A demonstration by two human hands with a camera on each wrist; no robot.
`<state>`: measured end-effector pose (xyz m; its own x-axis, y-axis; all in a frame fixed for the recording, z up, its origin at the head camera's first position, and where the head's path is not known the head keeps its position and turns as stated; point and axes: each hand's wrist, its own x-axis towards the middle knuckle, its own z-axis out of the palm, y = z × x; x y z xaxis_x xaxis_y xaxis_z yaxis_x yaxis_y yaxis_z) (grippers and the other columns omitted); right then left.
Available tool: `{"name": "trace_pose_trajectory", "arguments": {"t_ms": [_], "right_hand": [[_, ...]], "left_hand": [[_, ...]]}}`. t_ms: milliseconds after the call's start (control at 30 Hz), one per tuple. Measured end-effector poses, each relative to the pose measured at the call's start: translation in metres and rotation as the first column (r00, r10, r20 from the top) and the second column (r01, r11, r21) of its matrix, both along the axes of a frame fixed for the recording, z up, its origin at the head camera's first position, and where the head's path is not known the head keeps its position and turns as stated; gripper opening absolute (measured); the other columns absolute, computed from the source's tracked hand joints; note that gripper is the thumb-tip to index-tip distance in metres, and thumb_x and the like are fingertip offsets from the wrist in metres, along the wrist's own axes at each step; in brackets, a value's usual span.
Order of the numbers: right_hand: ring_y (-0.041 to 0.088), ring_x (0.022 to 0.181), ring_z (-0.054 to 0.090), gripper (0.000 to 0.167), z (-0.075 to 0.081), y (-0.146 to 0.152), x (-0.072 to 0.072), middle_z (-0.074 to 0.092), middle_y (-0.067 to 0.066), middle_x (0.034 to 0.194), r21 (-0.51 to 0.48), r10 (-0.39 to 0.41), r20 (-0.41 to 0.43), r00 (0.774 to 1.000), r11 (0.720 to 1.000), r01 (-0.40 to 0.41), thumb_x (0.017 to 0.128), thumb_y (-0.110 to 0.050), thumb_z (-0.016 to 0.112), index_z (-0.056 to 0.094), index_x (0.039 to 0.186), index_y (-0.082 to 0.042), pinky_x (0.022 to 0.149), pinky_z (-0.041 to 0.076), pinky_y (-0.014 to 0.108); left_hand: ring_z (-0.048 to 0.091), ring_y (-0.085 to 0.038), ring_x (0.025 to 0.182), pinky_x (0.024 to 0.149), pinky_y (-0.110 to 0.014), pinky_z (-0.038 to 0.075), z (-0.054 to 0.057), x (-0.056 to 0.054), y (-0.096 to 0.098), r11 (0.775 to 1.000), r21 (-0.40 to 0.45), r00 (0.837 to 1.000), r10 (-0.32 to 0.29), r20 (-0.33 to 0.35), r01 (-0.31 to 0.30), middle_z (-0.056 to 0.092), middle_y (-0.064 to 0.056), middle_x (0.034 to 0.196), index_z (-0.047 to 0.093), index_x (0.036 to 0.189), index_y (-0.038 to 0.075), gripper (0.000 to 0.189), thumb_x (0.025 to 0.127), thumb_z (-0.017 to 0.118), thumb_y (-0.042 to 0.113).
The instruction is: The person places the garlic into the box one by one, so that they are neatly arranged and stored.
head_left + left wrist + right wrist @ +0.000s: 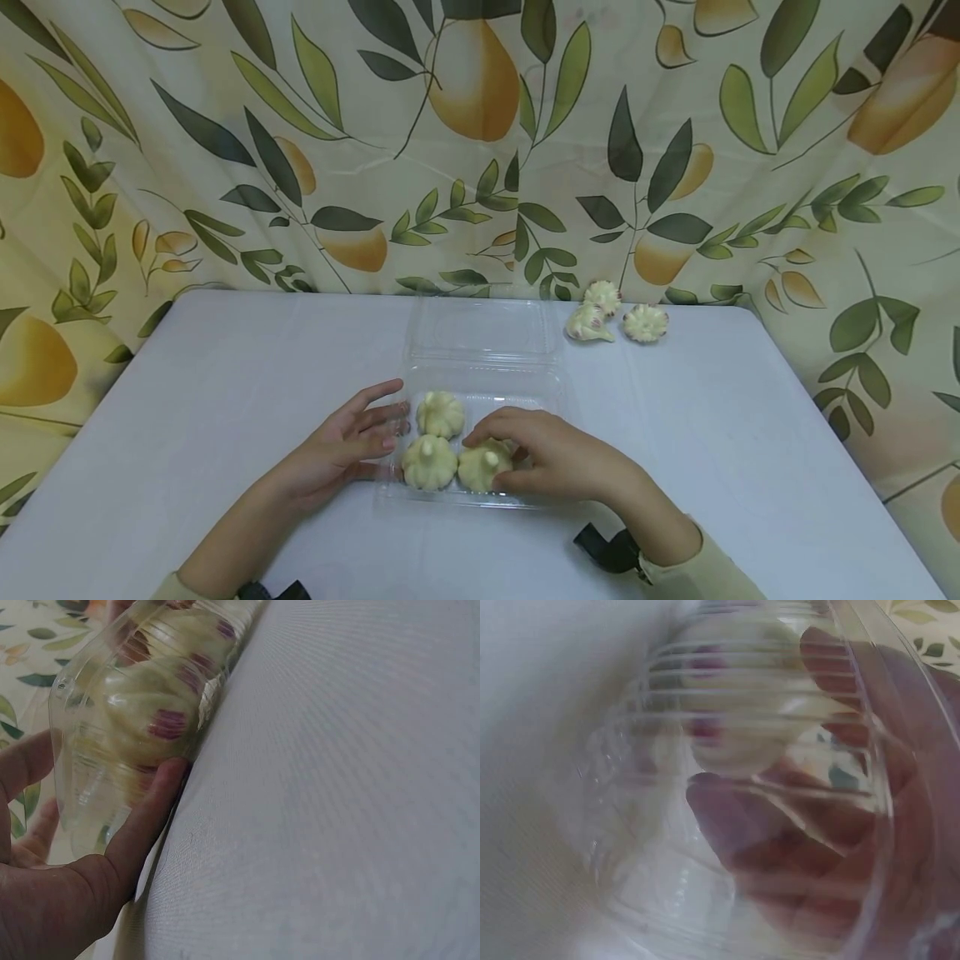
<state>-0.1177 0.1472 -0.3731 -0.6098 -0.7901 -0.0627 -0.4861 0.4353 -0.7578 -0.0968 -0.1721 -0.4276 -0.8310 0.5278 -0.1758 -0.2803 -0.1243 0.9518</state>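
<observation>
A clear plastic clamshell box [480, 501] lies on the table with its lid [483, 329] folded back. Three pale garlic bulbs sit in its tray: one at the back left [440, 414], one at the front left [429, 462] and a garlic bulb [483, 464] at front centre. My right hand [555, 458] reaches inside and holds that last bulb between thumb and fingers. In the right wrist view the fingers [742, 817] show through the ribbed wall. My left hand [341, 446] rests its loosely straight fingers against the box's left side, thumb [154, 814] low along the wall.
Three more garlic bulbs [645, 323] stand in a group at the table's far edge, right of the lid. A white cloth covers the table [262, 358]. Behind it hangs a curtain [360, 108] printed with leaves and fruit.
</observation>
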Motion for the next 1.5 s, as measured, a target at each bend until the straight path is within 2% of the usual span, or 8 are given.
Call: {"name": "trace_pose_trajectory", "arguments": {"t_ms": [167,433,667,767,933,1200,1333,1500], "right_hand": [[0.011,0.113,0.058,0.047,0.004,0.004,-0.001,0.060,-0.010,0.130,0.015,-0.010,-0.026,1.000,1.000,0.010,0.085,-0.012,0.078,0.063,0.128,-0.021,0.086,0.056,0.030],[0.013,0.116,0.058,0.052,0.012,0.009,-0.002,0.060,-0.013,0.131,0.018,-0.019,0.000,1.000,1.000,0.019,0.083,-0.013,0.081,0.062,0.131,-0.021,0.089,0.055,0.035],[0.020,0.121,0.058,0.053,0.018,0.014,-0.003,0.059,-0.013,0.132,0.015,-0.022,-0.025,0.999,1.000,0.022,0.084,-0.018,0.081,0.060,0.132,-0.026,0.090,0.054,0.039],[0.020,0.123,0.056,0.056,0.021,0.019,-0.004,0.058,-0.014,0.134,0.011,-0.041,-0.041,0.998,0.999,0.042,0.082,-0.018,0.082,0.059,0.132,-0.030,0.091,0.054,0.039],[0.015,0.125,0.054,0.059,0.026,0.026,-0.006,0.056,-0.014,0.136,0.011,-0.081,-0.051,0.995,0.997,0.082,0.080,-0.017,0.084,0.059,0.132,-0.029,0.092,0.054,0.038],[0.017,0.124,0.056,0.060,0.033,0.036,-0.011,0.056,-0.014,0.137,-0.001,-0.114,-0.088,0.990,0.993,0.115,0.081,-0.014,0.083,0.058,0.134,-0.028,0.091,0.054,0.040],[0.012,0.124,0.055,0.059,0.035,0.044,-0.015,0.057,-0.014,0.136,-0.037,-0.155,-0.109,0.982,0.988,0.151,0.081,-0.013,0.083,0.059,0.133,-0.025,0.092,0.054,0.039],[0.012,0.128,0.053,0.057,0.033,0.053,-0.021,0.058,-0.011,0.136,-0.097,-0.208,-0.153,0.966,0.976,0.195,0.081,-0.015,0.084,0.060,0.132,-0.025,0.093,0.055,0.039]], "left_hand": [[0.023,-0.043,0.147,0.096,-0.053,0.051,0.000,0.000,0.000,1.000,0.002,1.000,0.004,0.009,-0.004,0.020,-0.020,0.162,0.017,0.159,0.018,0.074,0.098,0.059,0.008],[0.023,-0.043,0.147,0.095,-0.055,0.051,0.000,0.000,0.001,1.000,0.006,1.000,0.010,0.025,-0.010,0.020,-0.019,0.162,0.017,0.159,0.019,0.075,0.098,0.058,0.006],[0.024,-0.041,0.147,0.096,-0.054,0.051,-0.001,0.000,0.001,1.000,0.001,1.000,0.009,0.026,-0.009,0.021,-0.018,0.162,0.017,0.159,0.020,0.074,0.098,0.058,0.007],[0.024,-0.041,0.147,0.096,-0.054,0.050,0.000,0.000,0.002,1.000,-0.001,0.999,0.012,0.033,-0.012,0.022,-0.017,0.162,0.018,0.159,0.021,0.075,0.098,0.058,0.006],[0.023,-0.042,0.147,0.096,-0.055,0.051,0.000,0.000,0.002,1.000,0.006,0.999,0.012,0.032,-0.012,0.021,-0.018,0.162,0.017,0.159,0.020,0.075,0.098,0.058,0.006],[0.026,-0.043,0.146,0.095,-0.055,0.051,0.001,0.000,0.002,1.000,0.015,1.000,0.008,0.023,-0.008,0.020,-0.021,0.162,0.017,0.159,0.018,0.074,0.098,0.056,0.004],[0.027,-0.041,0.146,0.095,-0.056,0.051,0.002,0.000,0.003,1.000,0.017,0.999,0.015,0.038,-0.015,0.020,-0.020,0.162,0.018,0.159,0.019,0.074,0.097,0.056,0.002],[0.027,-0.041,0.146,0.095,-0.056,0.051,0.002,0.000,0.003,1.000,0.011,0.999,0.024,0.049,-0.024,0.021,-0.019,0.162,0.018,0.159,0.020,0.074,0.098,0.055,0.002]]}}
